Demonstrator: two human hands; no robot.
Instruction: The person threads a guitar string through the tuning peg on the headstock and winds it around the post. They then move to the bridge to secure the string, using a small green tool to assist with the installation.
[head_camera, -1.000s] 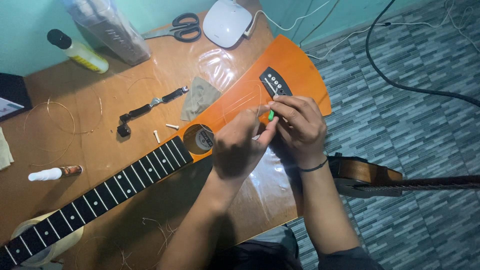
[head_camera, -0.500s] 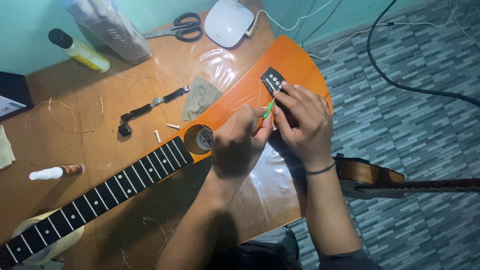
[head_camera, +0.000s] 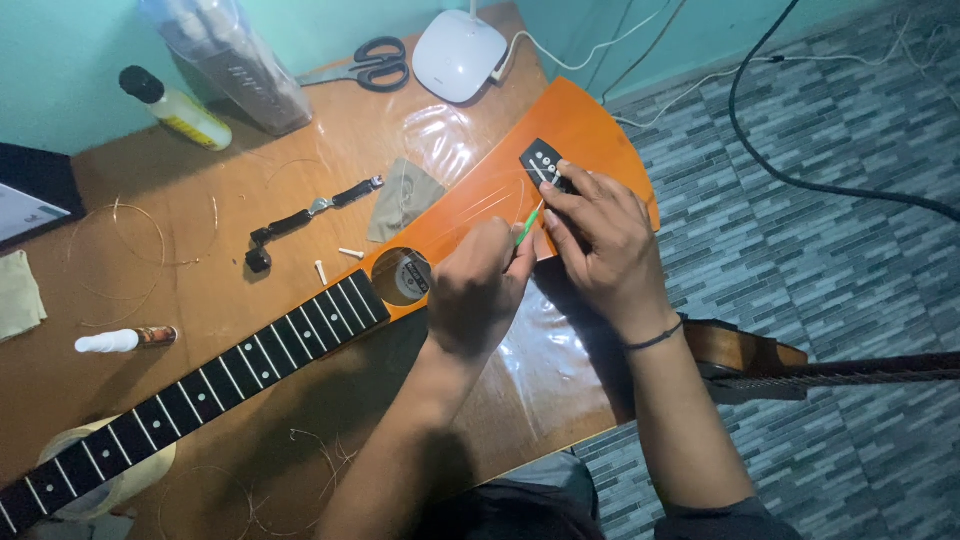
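At the far left edge of the wooden table lies a folded cloth, with loose coils of wire just to its right. Nearer, a small white-capped bottle lies on its side, and a roll of tape sits under the end of the guitar neck, which runs from the near left up toward the middle. At the far side stand a yellow bottle with a black cap and a clear plastic packet. To their right lie black-handled scissors and, nearer, a black string winder with two small white pegs beside it.

The orange guitar lies flat across the middle of the table, its sound hole at the end of the neck. A grey cloth rests just left of its body, and a white round device sits at the far edge.

The left hand hovers over the guitar's top with its fingers closed in a pinch on a thin green pin. The right hand lies just to the right, its fingertips pressed on the black bridge; whether it grips anything I cannot tell. A second guitar lies on the tiled floor at the right.
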